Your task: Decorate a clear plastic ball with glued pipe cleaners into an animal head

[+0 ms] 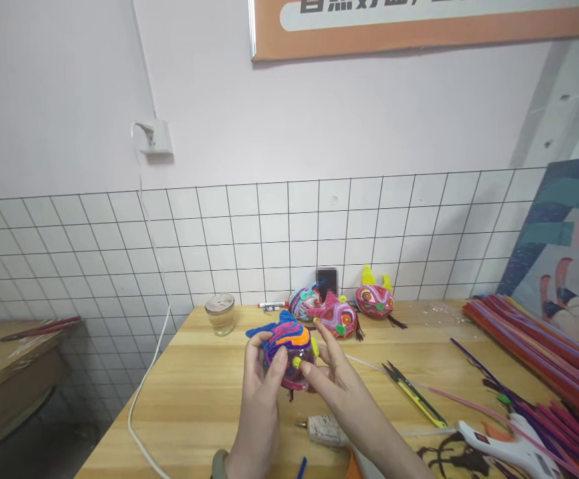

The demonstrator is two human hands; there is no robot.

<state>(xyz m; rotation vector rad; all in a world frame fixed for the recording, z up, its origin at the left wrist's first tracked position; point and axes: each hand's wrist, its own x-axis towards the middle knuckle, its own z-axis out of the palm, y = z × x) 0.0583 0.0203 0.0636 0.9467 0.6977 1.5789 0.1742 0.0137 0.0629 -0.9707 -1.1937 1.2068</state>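
Observation:
A fish figure (289, 336) of coloured pipe cleaners is held above the table in both my hands. Blue fins, an orange and purple striped back and a see-through front make up its body. My left hand (265, 376) is closed round its left side, thumb on the front. With thumb and fingers my right hand (333, 369) grips its right side, beside a small yellow curl (297, 362) on the clear part. Whether the right fingers pinch that curl I cannot tell. Behind it lie three more fish figures, a pink striped one (339, 316) nearest.
A glass jar (220, 314) stands at the back left of the wooden table (209, 386). On the right lie yellow-handled snips (413, 392), a white glue gun (508, 442) and bundled pipe cleaners (533, 346). A wrapped nozzle tool (325, 430) lies beneath my right forearm. A white cord (137, 406) hangs at left.

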